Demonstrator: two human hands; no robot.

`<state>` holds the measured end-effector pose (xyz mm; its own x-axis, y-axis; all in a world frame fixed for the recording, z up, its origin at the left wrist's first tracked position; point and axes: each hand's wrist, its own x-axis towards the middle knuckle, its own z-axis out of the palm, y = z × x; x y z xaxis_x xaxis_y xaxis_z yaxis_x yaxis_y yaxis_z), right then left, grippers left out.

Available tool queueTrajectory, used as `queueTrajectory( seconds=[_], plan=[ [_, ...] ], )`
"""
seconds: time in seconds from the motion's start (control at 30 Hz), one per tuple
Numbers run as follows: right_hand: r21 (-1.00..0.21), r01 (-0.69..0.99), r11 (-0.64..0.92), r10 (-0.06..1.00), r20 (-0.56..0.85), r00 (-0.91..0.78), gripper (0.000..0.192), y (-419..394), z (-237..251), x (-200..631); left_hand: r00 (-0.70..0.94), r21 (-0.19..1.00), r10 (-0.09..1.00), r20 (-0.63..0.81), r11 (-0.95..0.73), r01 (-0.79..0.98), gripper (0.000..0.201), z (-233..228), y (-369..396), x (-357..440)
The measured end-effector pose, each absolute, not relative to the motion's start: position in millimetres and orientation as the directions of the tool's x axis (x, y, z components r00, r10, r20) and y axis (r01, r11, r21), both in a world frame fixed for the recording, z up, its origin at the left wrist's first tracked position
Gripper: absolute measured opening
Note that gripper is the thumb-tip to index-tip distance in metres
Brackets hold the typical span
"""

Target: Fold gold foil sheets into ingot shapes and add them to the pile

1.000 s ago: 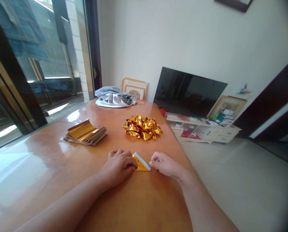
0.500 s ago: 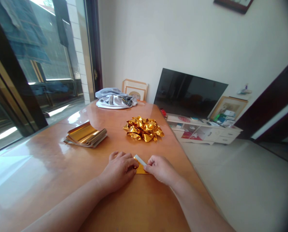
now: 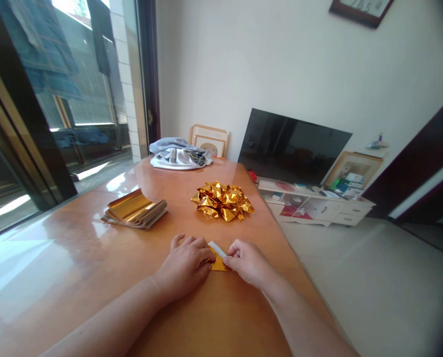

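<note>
A small sheet of gold foil paper lies on the table between my hands, with a pale strip of its underside folded up along the upper right edge. My left hand rests on the table with fingers curled, its fingertips gripping the paper's left side. At the other side, my right hand pinches the folded strip's lower end between thumb and fingers. Beyond them sits a heap of folded gold foil pieces. To the left lies a stack of gold foil sheets, the top one curling up.
The glossy wooden table has its right edge close to my right forearm. Bundled grey cloth lies at the far end. A television stands on a white cabinet beyond, and a glass door is at the left.
The whole view has shifted slightly, so everything appears a little lower and further right. Both hands keep their hold on the foil paper, with hardly any movement.
</note>
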<state>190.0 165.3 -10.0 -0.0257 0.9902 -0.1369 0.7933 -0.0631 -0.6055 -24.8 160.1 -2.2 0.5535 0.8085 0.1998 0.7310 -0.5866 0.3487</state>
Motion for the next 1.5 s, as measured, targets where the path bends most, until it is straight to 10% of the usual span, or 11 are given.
queueTrajectory(
  seconds=[1.5],
  plan=[
    [-0.319, 0.833, 0.452, 0.892, 0.139, -0.431, 0.015, 147, -3, 186, 0.59, 0.277, 0.755, 0.287, -0.655, 0.703, 0.019, 0, 157, -24]
  ],
)
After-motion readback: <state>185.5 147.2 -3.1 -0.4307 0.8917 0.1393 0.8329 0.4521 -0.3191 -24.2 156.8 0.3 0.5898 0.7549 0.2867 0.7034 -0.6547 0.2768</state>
